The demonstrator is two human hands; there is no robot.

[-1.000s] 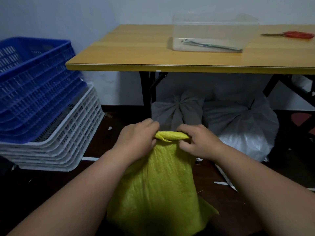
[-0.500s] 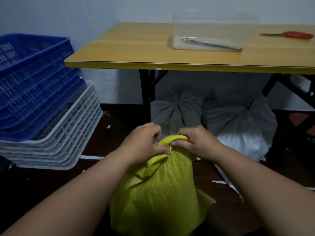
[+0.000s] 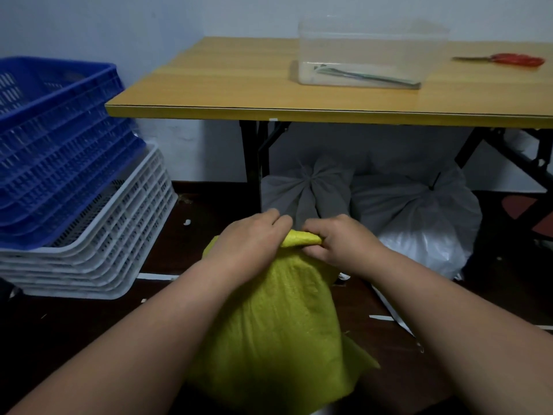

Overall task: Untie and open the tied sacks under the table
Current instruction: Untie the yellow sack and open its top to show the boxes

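Both hands, left hand (image 3: 250, 240) and right hand (image 3: 338, 241), gripped the bunched neck of the yellow sack (image 3: 278, 330) before the counter (image 3: 239, 82).

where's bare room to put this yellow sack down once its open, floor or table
Tabletop: bare wood left of the clear box, and between it and the red scissors. Floor: a dark patch between the white crates and the yellow sack both hands grip. Crowded under the table: the grey sack and white sack fill it.
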